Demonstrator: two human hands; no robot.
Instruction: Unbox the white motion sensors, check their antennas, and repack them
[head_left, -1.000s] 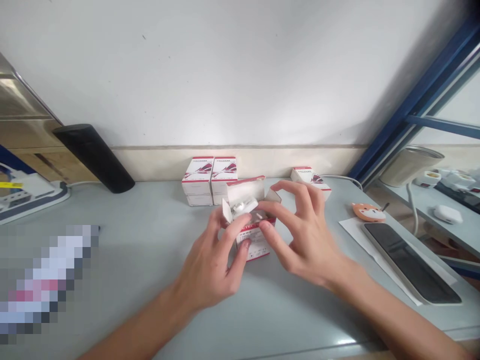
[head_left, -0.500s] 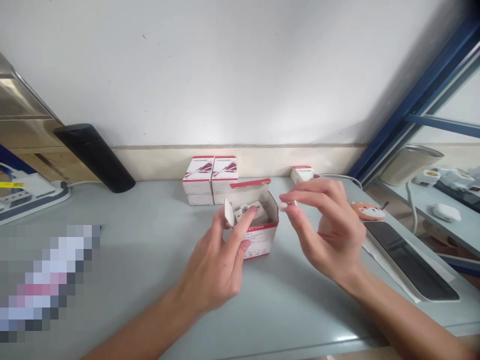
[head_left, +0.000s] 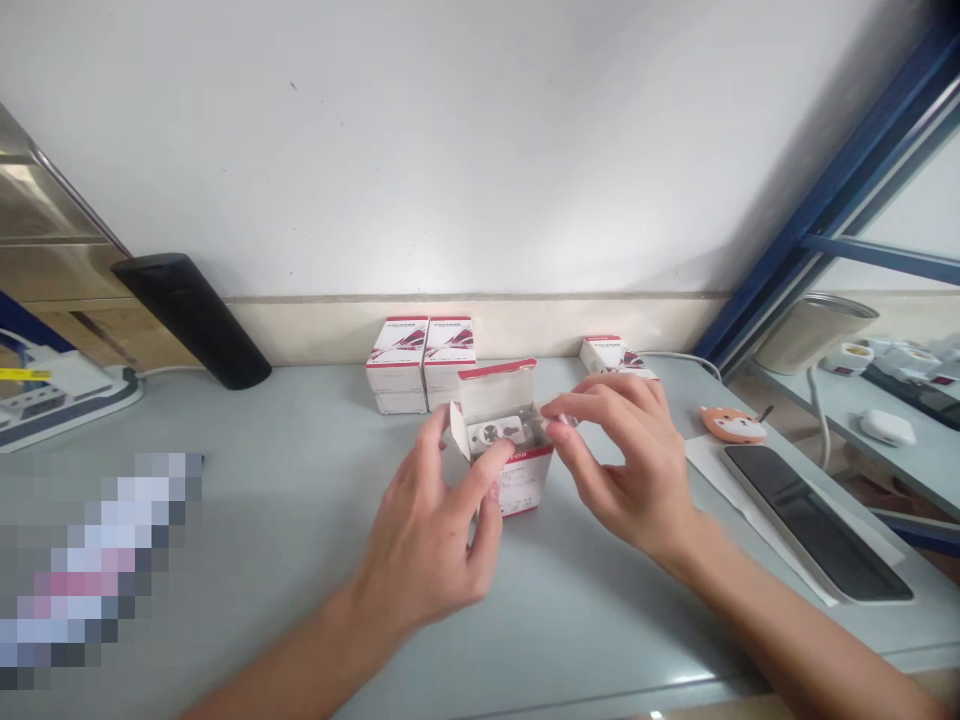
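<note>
An open white cardboard box with red trim (head_left: pixel 519 486) stands on the grey desk (head_left: pixel 300 420), its lid raised at the back. Inside lies a white plastic insert with holes (head_left: pixel 495 434). My left hand (head_left: pixel 424 535) grips the box by its left flap and front edge, partly hiding it. My right hand (head_left: pixel 630 465) pinches a small white piece (head_left: pixel 568 421) between thumb and fingers, right at the box opening. Most of that piece is hidden by my fingers.
Behind the box stand several similar boxes (head_left: pixel 397 362), with another (head_left: pixel 609 354) to the right. A black cylinder (head_left: pixel 191 320) lies at the back left. On the right are a fox-shaped orange item (head_left: pixel 731 425) and a phone (head_left: pixel 814 522) on white paper.
My right hand has moved left, bringing the small white piece from beside the box to its opening. My left hand stays on the box.
</note>
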